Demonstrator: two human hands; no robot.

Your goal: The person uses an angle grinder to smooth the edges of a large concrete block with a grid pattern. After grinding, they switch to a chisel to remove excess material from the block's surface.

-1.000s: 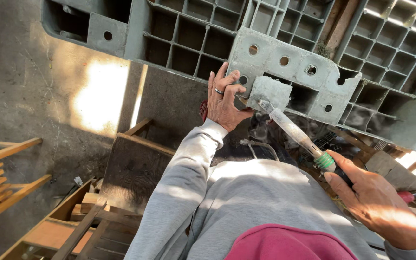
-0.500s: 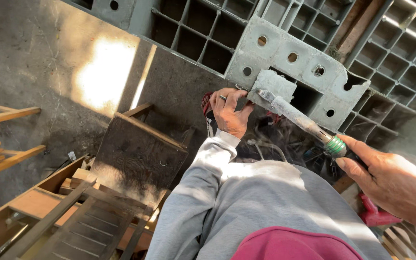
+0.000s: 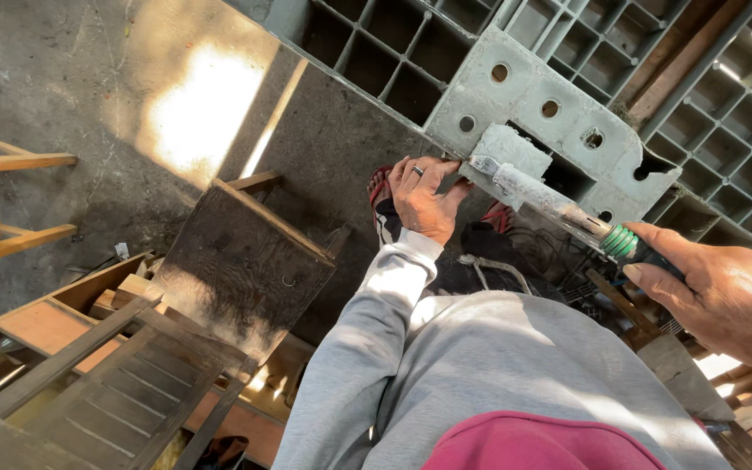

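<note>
Person stands over a grey plastic grid panel (image 3: 515, 96) leaning on the concrete floor (image 3: 63, 87). Right hand (image 3: 724, 296) grips the green-banded handle of a hammer (image 3: 559, 204), fingers wrapped tight round it; the shaft is caked in dried grey cement, and its head sits against the panel's flat corner plate, just below the row of round holes. Left hand (image 3: 424, 198) steadies the panel edge right beside the hammer head, fingers curled over the lip, ring on one finger, touching the panel and nearly touching the tool.

Risks, judged from this: the left fingers sit so close to the striking end that a glancing blow could catch them. The crusted shaft looks rough, and a slip off the smooth plate seems possible. The panel is only hand-held, so it may twist or slide on the floor. Feet in red sandals (image 3: 380, 187) lie just under the work, exposed if the panel drops.

Materials: panel is moulded plastic, ribbed square cells, flat plate with drilled holes, cement-stained. Floor is rough concrete with a sun patch. Dark weathered wooden board (image 3: 245, 261) leans near the left; slatted wooden frames (image 3: 89, 383) sit at lower left. Grey sweatshirt sleeve (image 3: 359, 348) looks soft.
</note>
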